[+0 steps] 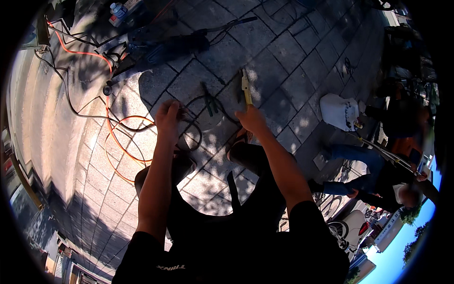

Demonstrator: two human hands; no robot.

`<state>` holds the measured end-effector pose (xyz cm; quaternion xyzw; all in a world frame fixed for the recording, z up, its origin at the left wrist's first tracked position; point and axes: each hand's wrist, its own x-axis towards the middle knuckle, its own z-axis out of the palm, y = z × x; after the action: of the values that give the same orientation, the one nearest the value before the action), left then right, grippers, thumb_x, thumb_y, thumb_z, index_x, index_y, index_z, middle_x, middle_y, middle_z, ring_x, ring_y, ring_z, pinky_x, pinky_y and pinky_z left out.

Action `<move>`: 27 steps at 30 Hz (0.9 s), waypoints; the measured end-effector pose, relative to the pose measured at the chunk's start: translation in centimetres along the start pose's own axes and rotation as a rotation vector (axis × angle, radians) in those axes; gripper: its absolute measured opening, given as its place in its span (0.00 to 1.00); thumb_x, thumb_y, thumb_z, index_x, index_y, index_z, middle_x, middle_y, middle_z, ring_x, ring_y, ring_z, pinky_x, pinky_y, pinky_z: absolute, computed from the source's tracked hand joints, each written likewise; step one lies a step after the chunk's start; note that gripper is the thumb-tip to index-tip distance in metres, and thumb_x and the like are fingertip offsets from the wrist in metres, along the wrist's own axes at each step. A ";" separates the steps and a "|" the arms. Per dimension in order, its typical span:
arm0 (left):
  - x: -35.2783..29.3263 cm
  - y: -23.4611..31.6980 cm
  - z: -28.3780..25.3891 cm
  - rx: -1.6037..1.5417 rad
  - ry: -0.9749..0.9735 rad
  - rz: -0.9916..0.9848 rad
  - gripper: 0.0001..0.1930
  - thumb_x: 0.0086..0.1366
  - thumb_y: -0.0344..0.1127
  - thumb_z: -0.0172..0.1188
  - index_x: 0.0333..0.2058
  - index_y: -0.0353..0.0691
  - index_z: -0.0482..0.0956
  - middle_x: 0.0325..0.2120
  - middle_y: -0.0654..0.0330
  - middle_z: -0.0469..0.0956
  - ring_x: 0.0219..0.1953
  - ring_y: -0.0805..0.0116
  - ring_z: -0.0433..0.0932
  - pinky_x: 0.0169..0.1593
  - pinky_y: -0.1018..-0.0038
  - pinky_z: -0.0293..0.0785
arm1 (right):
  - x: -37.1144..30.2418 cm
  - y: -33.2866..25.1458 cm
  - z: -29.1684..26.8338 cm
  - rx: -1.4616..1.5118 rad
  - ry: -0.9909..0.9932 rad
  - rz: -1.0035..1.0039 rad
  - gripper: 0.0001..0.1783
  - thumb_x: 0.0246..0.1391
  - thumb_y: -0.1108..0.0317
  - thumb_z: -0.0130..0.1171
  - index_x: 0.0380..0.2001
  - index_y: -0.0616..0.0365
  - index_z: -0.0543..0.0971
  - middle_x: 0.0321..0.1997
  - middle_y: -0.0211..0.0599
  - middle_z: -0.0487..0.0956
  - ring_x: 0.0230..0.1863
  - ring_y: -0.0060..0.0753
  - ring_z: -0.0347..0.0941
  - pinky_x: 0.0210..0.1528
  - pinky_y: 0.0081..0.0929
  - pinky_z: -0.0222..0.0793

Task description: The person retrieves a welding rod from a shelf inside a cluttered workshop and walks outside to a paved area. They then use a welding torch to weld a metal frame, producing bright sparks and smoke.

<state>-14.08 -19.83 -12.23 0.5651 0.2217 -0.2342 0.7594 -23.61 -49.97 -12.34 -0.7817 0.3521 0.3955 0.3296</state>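
Observation:
My right hand is closed around the lower end of a yellow clamp-like tool, which looks like a welding electrode holder. Its narrow end points away from me, and a dark cable meets the hand from the left. My left hand is held up with the fingers drawn together; whatever they hold, if anything, is too small and blurred to name. Between the hands, a green-handled tool like pliers lies on the paving. A loop of black cable lies close to my left hand.
Orange hose or cable curls over the paving at left. A dark bundle of gear lies ahead in shade, with a white-capped bottle farther off. At right are a white sack, people in dark clothes and bicycles.

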 end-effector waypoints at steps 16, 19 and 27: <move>18.1 -13.3 5.9 -0.409 -0.079 0.109 0.11 0.76 0.39 0.65 0.49 0.43 0.76 0.42 0.62 0.83 0.44 0.65 0.86 0.42 0.68 0.79 | 25.1 8.7 7.3 0.049 0.429 0.086 0.54 0.49 0.38 0.75 0.64 0.72 0.70 0.63 0.59 0.75 0.60 0.53 0.79 0.55 0.49 0.80; 18.5 -12.6 6.2 -0.421 -0.082 0.145 0.12 0.77 0.39 0.63 0.52 0.42 0.75 0.43 0.62 0.83 0.43 0.65 0.86 0.42 0.69 0.79 | 23.0 6.0 4.0 0.285 0.277 0.008 0.46 0.50 0.41 0.74 0.55 0.75 0.76 0.48 0.56 0.83 0.45 0.51 0.85 0.43 0.47 0.80; 17.4 -14.8 8.1 -0.216 -0.109 0.172 0.08 0.78 0.36 0.61 0.50 0.42 0.77 0.44 0.61 0.84 0.45 0.67 0.85 0.45 0.71 0.79 | 23.4 8.5 -3.3 0.667 0.022 -0.016 0.35 0.56 0.44 0.72 0.48 0.68 0.80 0.39 0.40 0.83 0.37 0.39 0.83 0.38 0.40 0.81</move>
<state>-8.68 -33.18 -31.70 0.4835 0.1546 -0.1737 0.8439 -18.93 -63.88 -32.66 -0.6378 0.4595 0.2473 0.5665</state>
